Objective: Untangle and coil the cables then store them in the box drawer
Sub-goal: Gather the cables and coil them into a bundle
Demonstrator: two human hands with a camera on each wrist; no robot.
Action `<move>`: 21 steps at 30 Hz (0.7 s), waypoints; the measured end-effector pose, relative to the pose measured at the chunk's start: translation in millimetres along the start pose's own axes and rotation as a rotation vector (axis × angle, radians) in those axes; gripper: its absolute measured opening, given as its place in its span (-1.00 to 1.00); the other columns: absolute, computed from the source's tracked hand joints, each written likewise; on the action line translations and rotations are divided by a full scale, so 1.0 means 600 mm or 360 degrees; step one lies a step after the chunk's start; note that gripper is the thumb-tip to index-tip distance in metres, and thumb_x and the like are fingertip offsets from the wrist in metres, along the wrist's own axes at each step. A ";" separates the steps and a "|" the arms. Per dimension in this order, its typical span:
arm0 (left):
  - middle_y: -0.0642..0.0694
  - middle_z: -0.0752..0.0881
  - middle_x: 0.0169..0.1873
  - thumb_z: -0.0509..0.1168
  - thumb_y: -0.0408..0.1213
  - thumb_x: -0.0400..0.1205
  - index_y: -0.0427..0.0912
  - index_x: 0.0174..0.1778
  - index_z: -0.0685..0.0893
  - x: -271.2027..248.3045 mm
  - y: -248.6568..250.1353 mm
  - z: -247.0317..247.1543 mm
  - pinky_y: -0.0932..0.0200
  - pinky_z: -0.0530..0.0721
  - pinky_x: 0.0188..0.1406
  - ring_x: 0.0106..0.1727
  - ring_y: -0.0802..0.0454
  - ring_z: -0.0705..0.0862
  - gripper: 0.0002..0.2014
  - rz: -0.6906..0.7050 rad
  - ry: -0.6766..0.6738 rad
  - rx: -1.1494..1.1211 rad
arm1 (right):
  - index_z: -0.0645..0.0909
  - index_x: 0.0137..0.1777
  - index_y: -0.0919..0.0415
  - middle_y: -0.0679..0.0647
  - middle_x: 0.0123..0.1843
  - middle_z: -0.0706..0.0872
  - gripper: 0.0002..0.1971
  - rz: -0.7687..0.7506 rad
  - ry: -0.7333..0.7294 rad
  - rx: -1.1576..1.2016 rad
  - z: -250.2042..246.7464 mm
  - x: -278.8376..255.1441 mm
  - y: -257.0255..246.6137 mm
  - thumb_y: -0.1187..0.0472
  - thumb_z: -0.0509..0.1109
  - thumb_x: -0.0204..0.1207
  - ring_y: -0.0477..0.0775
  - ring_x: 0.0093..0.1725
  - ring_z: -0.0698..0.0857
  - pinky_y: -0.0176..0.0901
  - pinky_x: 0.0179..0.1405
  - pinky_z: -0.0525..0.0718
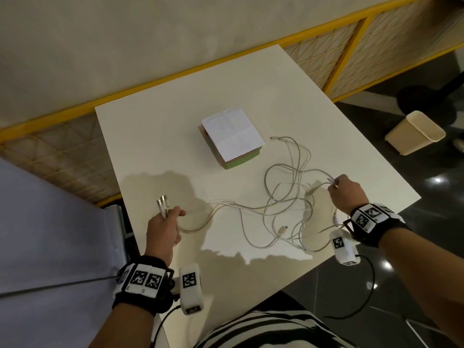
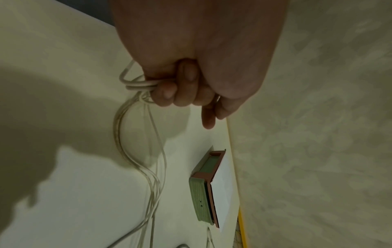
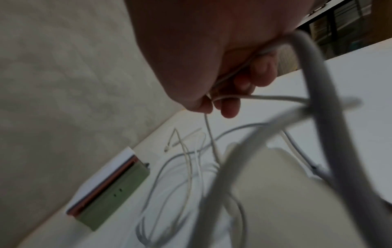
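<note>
Several thin white cables (image 1: pixel 281 204) lie tangled across the white table (image 1: pixel 175 136), between my two hands. My left hand (image 1: pixel 165 222) grips a bunch of cable ends, their metal USB plugs (image 1: pixel 163 200) sticking up above the fist; the left wrist view shows the cables (image 2: pixel 137 85) looped under my curled fingers. My right hand (image 1: pixel 345 192) pinches cable strands (image 3: pixel 233 98) at the tangle's right side, raised a little off the table. The drawer box (image 1: pixel 236 162), green-fronted with white paper on top, sits shut at the table's middle (image 2: pixel 200 198) (image 3: pixel 112 193).
A beige bin (image 1: pixel 415 133) stands on the dark floor to the right. A yellow-framed lattice rail (image 1: pixel 334 64) runs behind the table. A grey surface (image 1: pixel 50 234) lies at the left. Loose plugs (image 1: pixel 283 228) rest near the table's front edge.
</note>
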State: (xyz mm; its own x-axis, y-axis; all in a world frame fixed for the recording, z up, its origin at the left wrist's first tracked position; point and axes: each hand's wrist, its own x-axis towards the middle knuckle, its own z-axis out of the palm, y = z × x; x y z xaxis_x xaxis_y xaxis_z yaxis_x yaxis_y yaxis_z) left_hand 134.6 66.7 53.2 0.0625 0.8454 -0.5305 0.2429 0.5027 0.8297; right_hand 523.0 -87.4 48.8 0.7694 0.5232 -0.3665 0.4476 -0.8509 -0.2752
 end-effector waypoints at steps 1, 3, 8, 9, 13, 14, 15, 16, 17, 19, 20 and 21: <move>-0.13 0.30 -0.60 0.25 -0.23 0.66 -0.23 -0.23 0.68 0.001 0.000 0.000 0.20 0.23 -0.61 -0.60 0.01 0.23 -0.78 0.0003 -0.0011 -0.0005 | 0.57 0.05 0.44 0.48 0.05 0.70 -0.72 -0.0006 -0.0015 -0.0020 -0.011 -0.005 0.000 0.20 0.18 0.59 0.44 0.05 0.65 0.05 -0.03 0.54; -0.13 0.29 -0.59 0.25 -0.22 0.66 -0.23 -0.23 0.69 0.002 0.001 -0.001 0.20 0.22 -0.60 -0.62 0.02 0.23 -0.78 0.0011 -0.0026 -0.0012 | 0.65 -0.10 0.46 0.44 -0.07 0.73 -0.69 -0.0020 -0.0037 -0.0022 -0.031 -0.016 -0.003 0.20 0.18 0.57 0.36 -0.11 0.62 -0.03 -0.14 0.50; -0.09 0.31 -0.66 0.25 -0.21 0.65 -0.23 -0.24 0.69 0.001 0.013 0.000 0.18 0.23 -0.58 -0.66 0.04 0.24 -0.78 0.0038 -0.0078 -0.0040 | 0.56 -0.23 0.38 0.31 -0.40 0.63 -0.66 -0.0373 0.0225 0.0211 -0.059 -0.066 -0.056 0.16 0.14 0.64 0.34 -0.35 0.55 0.01 -0.38 0.43; -0.07 0.31 -0.69 0.25 -0.20 0.65 -0.23 -0.24 0.69 0.000 0.017 0.000 0.18 0.23 -0.57 -0.66 0.04 0.25 -0.77 0.0052 -0.0091 -0.0046 | 0.52 -0.27 0.34 0.27 -0.45 0.62 -0.65 -0.0472 0.0222 0.0262 -0.060 -0.078 -0.076 0.12 0.14 0.65 0.33 -0.40 0.55 0.01 -0.42 0.44; 0.03 0.30 -0.76 0.25 -0.14 0.67 -0.22 -0.18 0.72 -0.007 0.044 0.006 0.17 0.21 -0.57 -0.68 0.07 0.24 -0.74 0.0085 -0.0217 -0.0120 | 0.51 -0.32 0.14 0.08 -0.48 0.71 -0.69 -0.0849 0.0055 0.0502 -0.046 -0.140 -0.166 0.07 0.21 0.65 -0.07 -0.56 0.56 -0.11 -0.39 0.55; 0.06 0.29 -0.76 0.24 -0.12 0.68 -0.23 -0.15 0.72 -0.011 0.052 0.009 0.18 0.21 -0.58 -0.69 0.09 0.23 -0.73 0.0090 -0.0264 -0.0146 | 0.49 -0.35 0.05 0.00 -0.50 0.70 -0.70 -0.0948 0.0052 0.0537 -0.038 -0.159 -0.188 0.07 0.22 0.64 -0.10 -0.58 0.55 -0.23 -0.41 0.52; 0.08 0.28 -0.76 0.23 -0.10 0.69 -0.23 -0.13 0.72 -0.015 0.059 0.013 0.20 0.20 -0.60 -0.70 0.12 0.22 -0.71 0.0087 -0.0311 -0.0169 | 0.45 -0.36 -0.02 -0.05 -0.52 0.68 -0.70 -0.1051 0.0059 0.0549 -0.028 -0.176 -0.208 0.05 0.22 0.64 -0.12 -0.56 0.57 -0.34 -0.44 0.48; 0.10 0.26 -0.76 0.22 -0.08 0.70 -0.24 -0.11 0.72 -0.021 0.067 0.017 0.22 0.18 -0.61 -0.71 0.14 0.21 -0.69 0.0081 -0.0356 -0.0193 | 0.44 -0.35 -0.05 -0.10 -0.53 0.66 -0.71 -0.1165 0.0074 0.0545 -0.015 -0.191 -0.225 0.01 0.21 0.64 -0.14 -0.56 0.58 -0.39 -0.47 0.46; 0.11 0.26 -0.75 0.20 -0.06 0.70 -0.25 -0.10 0.72 -0.027 0.075 0.021 0.24 0.16 -0.63 -0.72 0.16 0.19 -0.67 0.0069 -0.0396 -0.0223 | 0.47 -0.30 -0.05 -0.11 -0.53 0.66 -0.73 -0.1284 0.0086 0.0533 -0.002 -0.204 -0.241 -0.03 0.19 0.63 -0.13 -0.57 0.58 -0.36 -0.47 0.48; 0.11 0.27 -0.74 0.18 0.00 0.70 -0.26 -0.11 0.73 -0.038 0.087 0.027 0.28 0.12 -0.66 -0.74 0.18 0.18 -0.61 0.0021 -0.0461 -0.0301 | 0.56 -0.15 -0.02 -0.05 -0.47 0.73 -0.76 -0.1479 0.0103 0.0513 0.026 -0.222 -0.267 -0.07 0.14 0.62 -0.02 -0.56 0.63 -0.21 -0.42 0.55; 0.10 0.29 -0.72 0.16 0.04 0.70 -0.25 -0.12 0.74 -0.042 0.092 0.029 0.30 0.11 -0.68 -0.74 0.18 0.18 -0.57 -0.0009 -0.0487 -0.0331 | 0.59 -0.07 -0.01 -0.02 -0.44 0.75 -0.77 -0.1548 0.0112 0.0521 0.040 -0.228 -0.278 -0.06 0.14 0.61 0.10 -0.52 0.66 -0.20 -0.36 0.56; 0.09 0.35 -0.70 0.15 0.08 0.69 -0.24 -0.13 0.75 -0.045 0.096 0.031 0.32 0.11 -0.70 -0.73 0.19 0.19 -0.54 -0.0040 -0.0511 -0.0351 | 0.63 0.00 0.00 -0.01 -0.41 0.77 -0.75 -0.1602 0.0112 0.0539 0.052 -0.233 -0.288 -0.05 0.15 0.61 0.14 -0.49 0.69 -0.19 -0.28 0.56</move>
State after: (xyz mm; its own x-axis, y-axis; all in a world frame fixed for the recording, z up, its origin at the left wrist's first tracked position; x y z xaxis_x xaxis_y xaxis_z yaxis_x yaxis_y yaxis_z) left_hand 165.0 69.1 111.9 0.3676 0.7501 -0.5498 0.0365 0.5791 0.8145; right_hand 324.1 -12.0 119.8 0.1448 0.9654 0.2168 0.7506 0.0356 -0.6598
